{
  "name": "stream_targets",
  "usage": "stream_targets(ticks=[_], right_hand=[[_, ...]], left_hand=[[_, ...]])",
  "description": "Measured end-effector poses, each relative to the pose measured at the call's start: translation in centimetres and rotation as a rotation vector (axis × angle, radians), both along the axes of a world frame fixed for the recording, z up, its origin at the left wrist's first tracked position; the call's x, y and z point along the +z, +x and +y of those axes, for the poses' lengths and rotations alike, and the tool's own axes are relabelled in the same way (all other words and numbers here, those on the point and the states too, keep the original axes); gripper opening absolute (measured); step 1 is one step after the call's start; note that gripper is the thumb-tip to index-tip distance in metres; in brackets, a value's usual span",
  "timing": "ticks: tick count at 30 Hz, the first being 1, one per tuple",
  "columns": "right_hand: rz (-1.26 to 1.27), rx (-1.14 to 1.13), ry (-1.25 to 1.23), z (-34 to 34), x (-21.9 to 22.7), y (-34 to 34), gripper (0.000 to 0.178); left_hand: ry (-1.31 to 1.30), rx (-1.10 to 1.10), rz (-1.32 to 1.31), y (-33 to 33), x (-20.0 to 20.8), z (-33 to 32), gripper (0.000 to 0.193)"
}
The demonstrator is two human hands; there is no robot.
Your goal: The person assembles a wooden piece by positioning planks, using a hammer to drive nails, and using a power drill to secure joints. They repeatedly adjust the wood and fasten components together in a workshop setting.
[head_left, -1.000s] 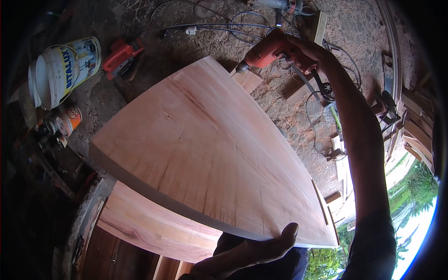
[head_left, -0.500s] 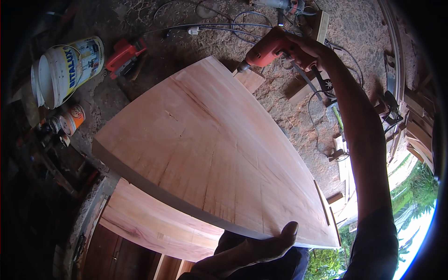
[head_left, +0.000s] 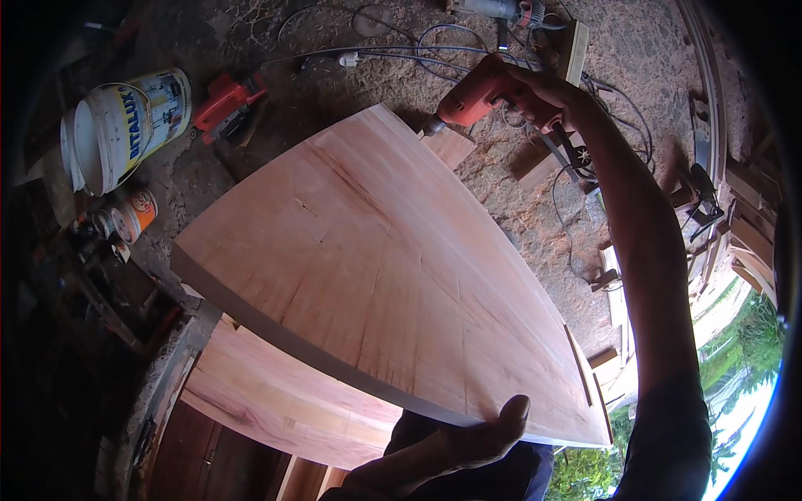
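Note:
A large, pale reddish wooden panel point(head_left: 359, 250) with a curved outline lies across the middle of the view, long cracks and dark grain on its face. My left hand point(head_left: 484, 434) grips its near edge, thumb on top and the other fingers mostly hidden. Beyond the far right side of the panel, my right hand point(head_left: 547, 96) is closed around the handle of a red power drill point(head_left: 474, 96). The drill's chuck points down and left, close to the panel's far edge. Whether a bit touches the wood I cannot tell.
A second curved wooden piece point(head_left: 288, 397) stands below the panel. To the left are a white bucket point(head_left: 159, 108), a red power tool point(head_left: 225, 104) and a small orange-and-white can point(head_left: 135, 215). Cables, a white plug point(head_left: 348, 59) and a grey power tool point(head_left: 501, 10) lie on the dusty floor.
The panel's far left end and the floor things have shifted slightly right and down in view. The drill sits a little lower; both hands keep their grips.

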State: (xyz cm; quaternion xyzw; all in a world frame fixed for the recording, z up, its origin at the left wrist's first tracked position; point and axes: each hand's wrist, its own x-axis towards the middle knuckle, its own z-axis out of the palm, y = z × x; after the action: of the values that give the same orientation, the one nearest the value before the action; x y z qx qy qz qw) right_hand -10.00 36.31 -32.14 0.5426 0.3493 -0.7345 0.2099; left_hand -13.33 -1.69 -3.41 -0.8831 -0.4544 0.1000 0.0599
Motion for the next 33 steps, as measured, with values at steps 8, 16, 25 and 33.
stream_targets(ticks=[8,16,25,33], right_hand=[[0.039,-0.024,0.129,1.8,1.9,2.5,0.048],[0.336,-0.693,-0.017,-1.5,3.4,17.5,0.045],[0.553,-1.439,0.218,-17.3,0.3,28.5,0.051],[0.565,-1.858,0.144,-22.8,-6.5,38.1,0.045]], left_hand=[[-0.234,0.713,-0.86,0.2,-0.1,0.4,0.038],[-0.448,1.679,-1.552,1.6,0.2,2.2,0.036],[0.026,1.963,-1.715,1.4,-0.3,3.3,0.078],[-0.052,1.094,-0.935,-3.8,-3.4,-4.8,0.058]])
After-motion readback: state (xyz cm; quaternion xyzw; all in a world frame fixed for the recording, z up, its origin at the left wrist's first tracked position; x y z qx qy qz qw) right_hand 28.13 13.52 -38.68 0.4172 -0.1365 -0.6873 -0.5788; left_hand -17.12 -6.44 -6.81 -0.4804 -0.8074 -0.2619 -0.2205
